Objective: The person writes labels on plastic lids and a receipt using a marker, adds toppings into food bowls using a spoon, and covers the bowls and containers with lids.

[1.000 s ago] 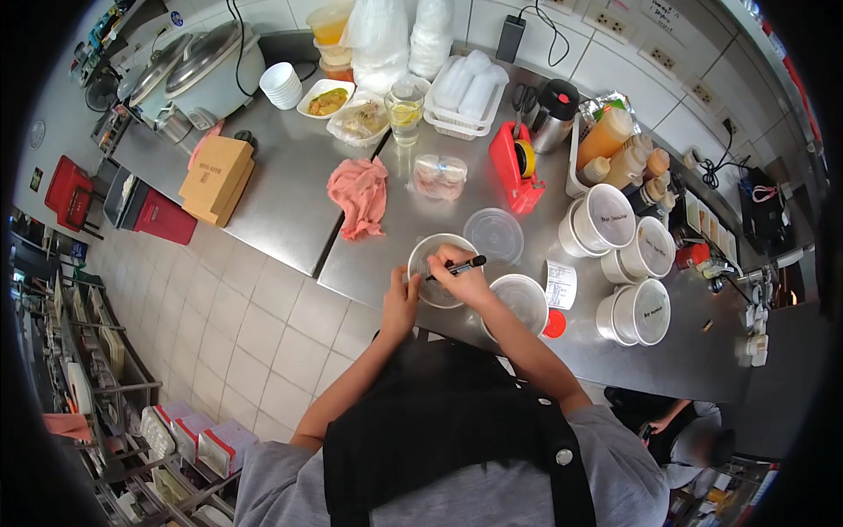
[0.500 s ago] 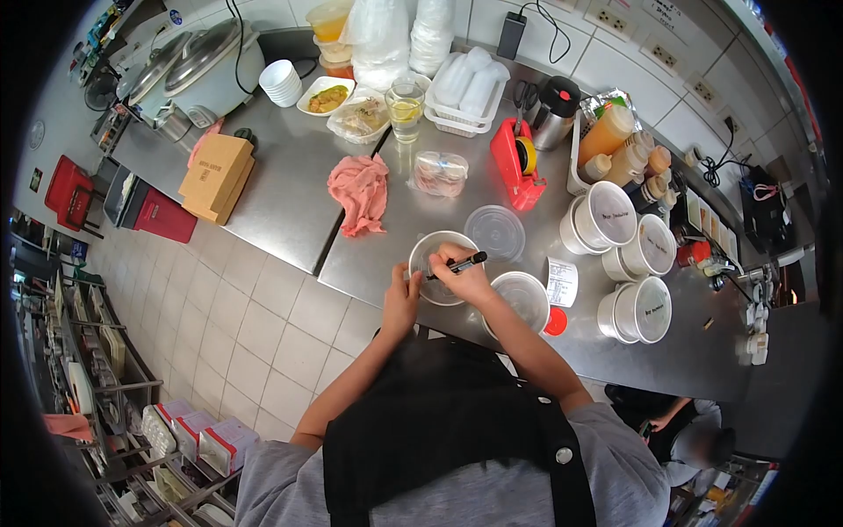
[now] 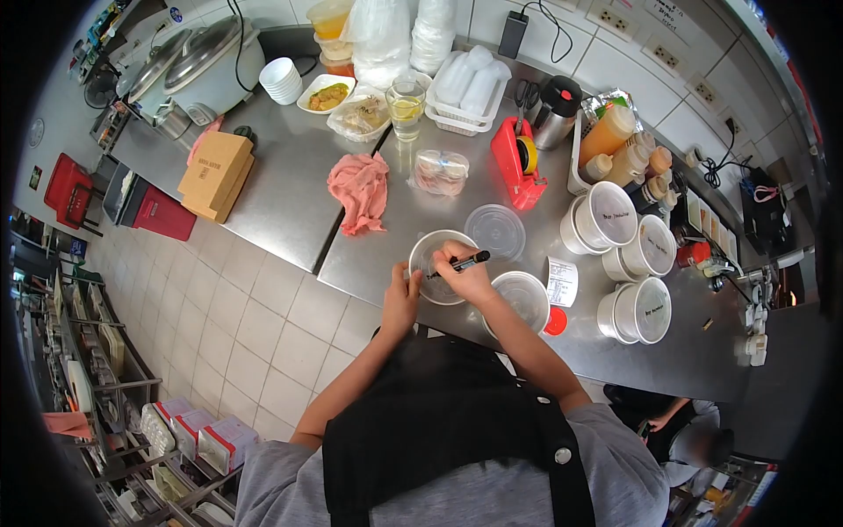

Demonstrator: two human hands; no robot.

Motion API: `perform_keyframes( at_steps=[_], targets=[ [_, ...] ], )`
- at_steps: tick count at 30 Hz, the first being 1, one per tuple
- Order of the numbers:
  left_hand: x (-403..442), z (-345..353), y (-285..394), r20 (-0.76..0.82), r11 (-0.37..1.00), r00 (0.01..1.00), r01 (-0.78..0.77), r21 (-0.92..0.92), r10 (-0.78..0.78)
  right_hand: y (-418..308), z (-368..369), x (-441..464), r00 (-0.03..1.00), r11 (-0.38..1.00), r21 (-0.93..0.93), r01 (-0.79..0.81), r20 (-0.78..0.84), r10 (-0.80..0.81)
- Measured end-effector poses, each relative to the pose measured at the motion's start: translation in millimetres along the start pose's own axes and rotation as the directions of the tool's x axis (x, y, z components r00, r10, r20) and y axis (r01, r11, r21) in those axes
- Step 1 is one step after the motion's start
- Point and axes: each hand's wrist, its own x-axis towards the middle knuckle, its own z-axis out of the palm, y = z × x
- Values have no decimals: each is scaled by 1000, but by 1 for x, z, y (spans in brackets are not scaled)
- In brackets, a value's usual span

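A round, white-rimmed tub with a lid (image 3: 427, 249) sits near the counter's front edge. My left hand (image 3: 402, 294) is closed on the tub's left rim. My right hand (image 3: 463, 274) holds a black marker (image 3: 475, 259) over the lid, its tip near small dark writing. A second white-rimmed tub (image 3: 520, 301) stands to the right, partly under my right forearm. Behind my right hand a loose clear lid (image 3: 495, 233) lies flat. A printed receipt (image 3: 562, 282) and a red cap (image 3: 556, 321) are right of the second tub.
Stacked tubs with written lids (image 3: 609, 214) stand at the right. Behind are a red tape dispenser (image 3: 517, 165), a wrapped pack (image 3: 439, 172), a glass (image 3: 406, 109) and a pink cloth (image 3: 359, 193). Cardboard boxes (image 3: 216, 174) lie at the left. A co-worker (image 3: 676, 422) is at the lower right.
My right hand and the marker have shifted slightly to the right over the lid. A little dark writing now shows by the tip. My left hand stays on the rim.
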Motion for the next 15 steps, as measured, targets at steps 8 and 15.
perform_keyframes(
  at_steps=[8, 15],
  targets=[
    [1, 1, -4, -14, 1000, 1000, -24, 2, 24, 5, 0, -1, 998, 998, 58, -36, -50, 39],
    [1, 0, -2, -5, 1000, 1000, -16, 10, 16, 2, 2, -1, 998, 1000, -10, -20, -55, 20]
  ],
)
